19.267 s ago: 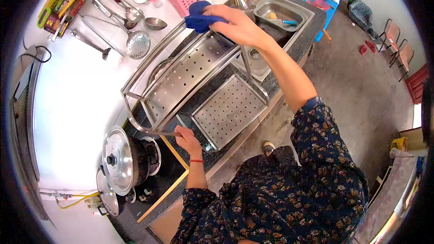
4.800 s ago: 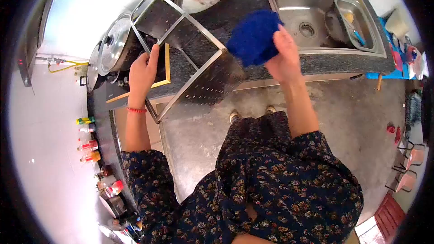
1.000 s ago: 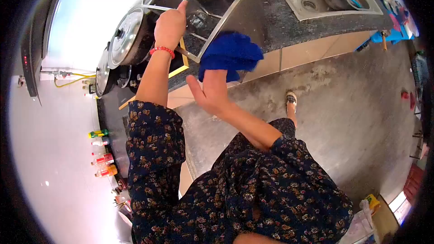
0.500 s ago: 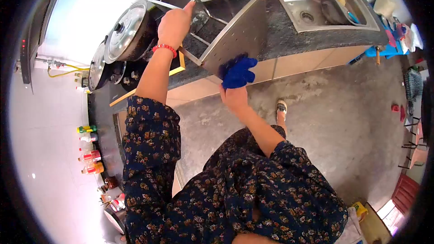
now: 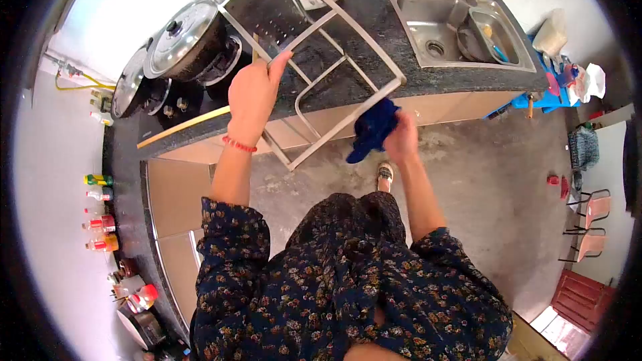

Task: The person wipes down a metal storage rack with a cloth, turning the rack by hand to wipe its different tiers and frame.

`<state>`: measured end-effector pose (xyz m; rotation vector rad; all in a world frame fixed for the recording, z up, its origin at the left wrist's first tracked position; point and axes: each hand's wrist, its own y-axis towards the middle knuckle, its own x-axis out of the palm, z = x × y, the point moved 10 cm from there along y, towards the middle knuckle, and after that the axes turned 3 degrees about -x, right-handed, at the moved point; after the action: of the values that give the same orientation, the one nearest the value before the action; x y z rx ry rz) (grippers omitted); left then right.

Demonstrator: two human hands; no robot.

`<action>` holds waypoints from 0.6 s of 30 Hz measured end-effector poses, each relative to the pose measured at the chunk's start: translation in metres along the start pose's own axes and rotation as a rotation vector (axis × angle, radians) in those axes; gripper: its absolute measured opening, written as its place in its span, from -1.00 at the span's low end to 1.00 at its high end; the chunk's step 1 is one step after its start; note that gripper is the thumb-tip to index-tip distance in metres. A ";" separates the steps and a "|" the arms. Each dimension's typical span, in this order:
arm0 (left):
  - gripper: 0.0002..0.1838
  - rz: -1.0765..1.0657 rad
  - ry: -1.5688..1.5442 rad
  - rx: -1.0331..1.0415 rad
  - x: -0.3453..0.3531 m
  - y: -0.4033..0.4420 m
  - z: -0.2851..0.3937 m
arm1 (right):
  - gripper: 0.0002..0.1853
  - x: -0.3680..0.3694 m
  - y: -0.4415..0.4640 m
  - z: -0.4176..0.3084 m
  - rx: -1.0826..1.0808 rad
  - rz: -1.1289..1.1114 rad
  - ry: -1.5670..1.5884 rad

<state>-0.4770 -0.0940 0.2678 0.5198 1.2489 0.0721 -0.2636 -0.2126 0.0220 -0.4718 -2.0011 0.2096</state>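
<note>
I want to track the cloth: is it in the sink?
No, the cloth is in the right hand, apart from the sink.

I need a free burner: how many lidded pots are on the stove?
2. The first pot is nearer the metal rack; the second pot is left of it in the picture, partly hidden behind it.

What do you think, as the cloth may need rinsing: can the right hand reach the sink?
Probably yes: the rack is mostly left of the right hand, leaving the way to the sink free.
</note>
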 end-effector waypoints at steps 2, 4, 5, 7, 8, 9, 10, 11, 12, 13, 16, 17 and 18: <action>-0.31 0.025 -0.046 0.014 -0.016 -0.016 0.003 | -0.46 0.024 -0.010 -0.026 0.012 -0.083 -0.105; -0.35 0.080 -0.082 0.030 -0.024 -0.029 0.002 | -0.52 0.045 -0.018 -0.043 -0.053 -0.068 -0.171; -0.36 0.130 -0.074 0.059 -0.028 -0.035 0.004 | -0.54 0.044 -0.018 -0.041 -0.021 -0.069 -0.213; -0.38 0.224 -0.051 0.118 -0.036 -0.044 0.010 | -0.60 0.038 -0.014 -0.040 0.048 -0.070 -0.292; -0.41 0.272 -0.042 0.180 -0.036 -0.048 0.012 | -0.66 0.038 -0.006 -0.037 0.087 -0.130 -0.298; -0.42 0.293 -0.048 0.212 -0.037 -0.052 0.013 | -0.68 0.025 0.001 -0.036 0.090 -0.097 -0.353; -0.42 0.321 -0.054 0.247 -0.041 -0.053 0.016 | -0.70 0.019 0.007 -0.036 0.088 -0.070 -0.408; -0.43 0.343 -0.058 0.276 -0.044 -0.056 0.019 | -0.72 0.012 0.010 -0.035 0.093 -0.040 -0.465; -0.43 0.335 0.007 0.313 -0.043 -0.059 0.024 | -0.78 0.003 0.009 -0.033 0.091 0.006 -0.416; -0.43 0.355 -0.006 0.339 -0.046 -0.059 0.029 | -0.79 0.013 0.002 -0.034 0.100 0.019 -0.474; -0.45 0.357 -0.048 0.391 -0.056 -0.065 0.043 | -0.81 0.021 -0.012 -0.034 0.114 0.057 -0.488; -0.44 0.379 -0.037 0.438 -0.058 -0.064 0.047 | -0.80 0.019 -0.006 -0.034 0.090 0.043 -0.476; -0.44 0.399 -0.026 0.487 -0.059 -0.061 0.050 | -0.80 0.017 0.001 -0.035 0.066 0.030 -0.461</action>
<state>-0.4645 -0.1843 0.3053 1.1859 1.1216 0.0965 -0.2396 -0.2066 0.0515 -0.4390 -2.4275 0.4341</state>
